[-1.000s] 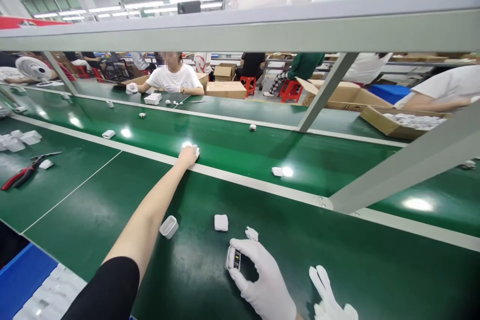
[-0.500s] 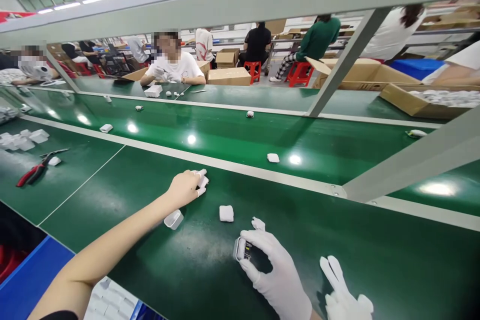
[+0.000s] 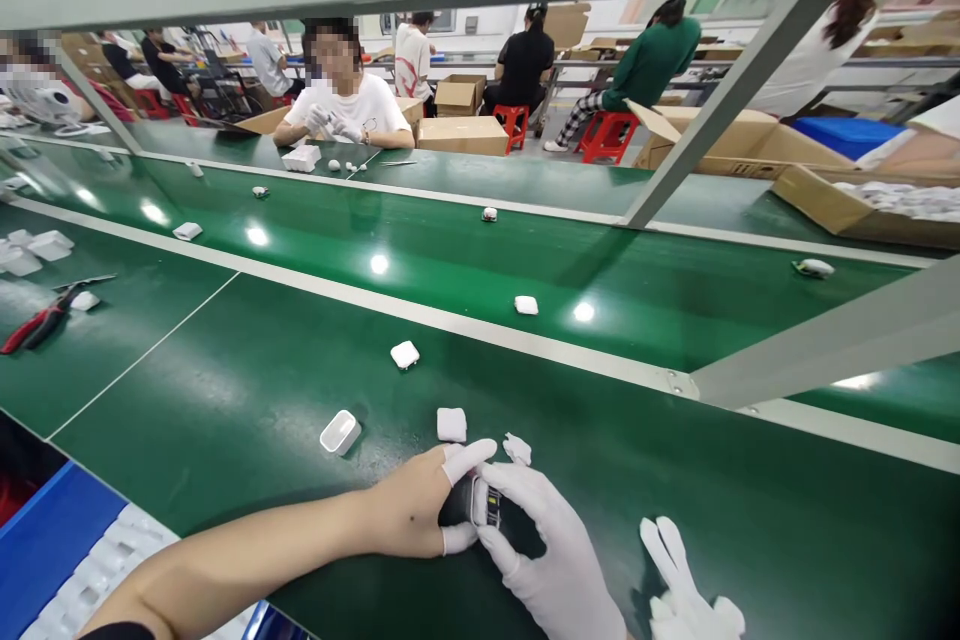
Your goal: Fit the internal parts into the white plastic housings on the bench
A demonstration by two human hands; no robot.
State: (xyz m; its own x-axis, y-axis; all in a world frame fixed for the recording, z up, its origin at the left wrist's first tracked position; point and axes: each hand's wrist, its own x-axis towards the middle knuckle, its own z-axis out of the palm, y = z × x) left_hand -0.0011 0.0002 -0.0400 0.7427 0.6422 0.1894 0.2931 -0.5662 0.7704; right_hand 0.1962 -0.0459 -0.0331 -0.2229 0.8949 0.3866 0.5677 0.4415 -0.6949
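My right hand, in a white glove, pinches a small white plastic case between thumb and fingers. Black parts with a yellow mark show on the case's right side. Bare apart from white finger covers, my left hand has its fingertips around the case's left end. Just beyond my hands lie a white square piece and a crumpled white scrap. An open white plastic shell rests left of them, and a white rounded piece sits farther back.
White gloves lie at right. Red-handled pliers and white boxes are at far left. Small parts sit on the green conveyor belt beyond the pale rail. A slanted metal post rises at right. A co-worker sits opposite.
My left hand has moved back and right, from the white piece near the rail to the case in my right hand. That white piece now lies uncovered. The view has shifted slightly.
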